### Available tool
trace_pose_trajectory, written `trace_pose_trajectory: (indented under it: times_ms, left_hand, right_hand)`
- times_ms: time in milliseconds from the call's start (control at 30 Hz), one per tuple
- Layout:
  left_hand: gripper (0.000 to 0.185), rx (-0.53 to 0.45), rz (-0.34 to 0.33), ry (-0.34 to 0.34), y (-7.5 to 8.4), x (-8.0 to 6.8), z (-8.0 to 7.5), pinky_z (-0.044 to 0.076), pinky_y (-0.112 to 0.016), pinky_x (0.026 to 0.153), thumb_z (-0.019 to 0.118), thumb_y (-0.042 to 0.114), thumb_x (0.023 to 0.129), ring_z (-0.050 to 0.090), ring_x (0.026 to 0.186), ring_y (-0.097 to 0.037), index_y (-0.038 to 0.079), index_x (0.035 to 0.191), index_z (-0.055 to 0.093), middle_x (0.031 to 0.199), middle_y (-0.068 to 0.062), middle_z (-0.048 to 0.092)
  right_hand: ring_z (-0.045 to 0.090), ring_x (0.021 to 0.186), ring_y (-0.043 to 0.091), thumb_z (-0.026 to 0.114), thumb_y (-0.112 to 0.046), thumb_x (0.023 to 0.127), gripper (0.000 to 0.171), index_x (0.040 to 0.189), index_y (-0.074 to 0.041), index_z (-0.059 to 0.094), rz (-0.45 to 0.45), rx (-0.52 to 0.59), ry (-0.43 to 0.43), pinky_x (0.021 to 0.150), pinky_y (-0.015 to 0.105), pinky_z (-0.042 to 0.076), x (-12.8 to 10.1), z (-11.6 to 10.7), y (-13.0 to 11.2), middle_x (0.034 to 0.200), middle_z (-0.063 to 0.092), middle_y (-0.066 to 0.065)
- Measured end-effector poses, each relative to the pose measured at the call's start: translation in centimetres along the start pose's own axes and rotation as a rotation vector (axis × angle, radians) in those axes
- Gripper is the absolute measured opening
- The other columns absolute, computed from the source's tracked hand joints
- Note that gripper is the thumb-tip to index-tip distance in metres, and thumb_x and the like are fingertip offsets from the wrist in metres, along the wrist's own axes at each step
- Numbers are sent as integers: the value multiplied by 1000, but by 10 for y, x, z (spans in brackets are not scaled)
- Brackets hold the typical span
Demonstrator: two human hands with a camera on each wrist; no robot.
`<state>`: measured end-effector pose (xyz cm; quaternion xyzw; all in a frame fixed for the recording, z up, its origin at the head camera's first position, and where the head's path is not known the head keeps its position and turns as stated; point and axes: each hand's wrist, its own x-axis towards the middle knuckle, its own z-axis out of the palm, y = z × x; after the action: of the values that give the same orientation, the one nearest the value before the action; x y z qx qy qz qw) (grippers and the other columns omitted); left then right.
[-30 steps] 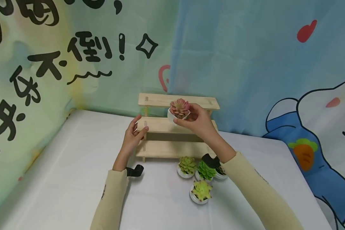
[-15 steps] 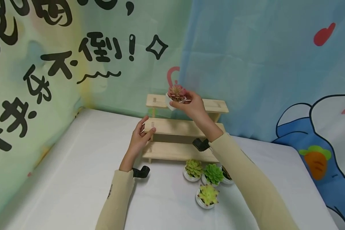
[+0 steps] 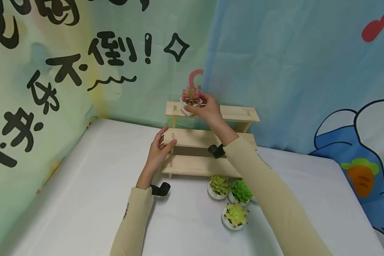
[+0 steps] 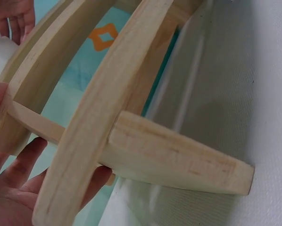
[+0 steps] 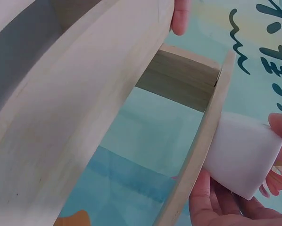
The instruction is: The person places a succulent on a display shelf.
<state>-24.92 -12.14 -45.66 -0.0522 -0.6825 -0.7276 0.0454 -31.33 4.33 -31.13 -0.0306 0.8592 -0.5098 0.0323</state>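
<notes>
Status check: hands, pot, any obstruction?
Right hand grips pink succulent in white pot, tilted at top wooden shelf. Left hand holds middle tier. Landing spot unobstructed.

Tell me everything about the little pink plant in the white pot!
The pink plant is a small succulent, a rosette of pointed pink-red leaves, sitting in a plain round white pot that looks smooth. The right hand holds the pot by its side, slightly tilted, at the left end of the wooden stand's top shelf. The right wrist view shows the pot's side touching the shelf edge. Whether its base rests flat cannot be told.
</notes>
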Motion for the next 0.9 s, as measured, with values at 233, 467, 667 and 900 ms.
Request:
trace_pose_trajectory:
  times_ms: [233, 467, 667, 900]
  left_hand:
    - [63, -13, 0, 5, 2, 0, 2, 48, -19, 71, 63, 13, 96, 58, 95, -18, 10, 152, 34, 150, -17, 39]
    - [63, 6, -21, 2, 1, -2, 4, 48, -20, 76, 63, 14, 96, 54, 116, -30, 11, 152, 34, 156, -16, 28]
    - [62, 0, -18, -4, 2, -5, 6, 49, -20, 75, 62, 13, 97, 60, 92, -13, 11, 152, 34, 153, -20, 32]
    - [63, 13, -25, -11, 6, -8, 5, 49, -17, 77, 61, 14, 98, 56, 116, -36, 10, 153, 31, 159, -17, 21]
  right_hand:
    - [47, 122, 30, 75, -28, 86, 79, 150, -6, 34, -28, -2, -2, 95, 43, 45, 0, -2, 2, 144, 44, 14]
    - [49, 124, 29, 77, -30, 85, 80, 150, -10, 34, -22, -18, -8, 97, 44, 46, -10, -14, 11, 144, 42, 13]
    - [50, 120, 31, 77, -26, 86, 79, 150, -10, 33, -35, 38, -8, 96, 45, 46, -31, -36, 15, 141, 44, 13]
    - [49, 126, 32, 76, -20, 87, 77, 151, -10, 33, -99, 83, -37, 99, 45, 45, -63, -65, 28, 146, 43, 14]
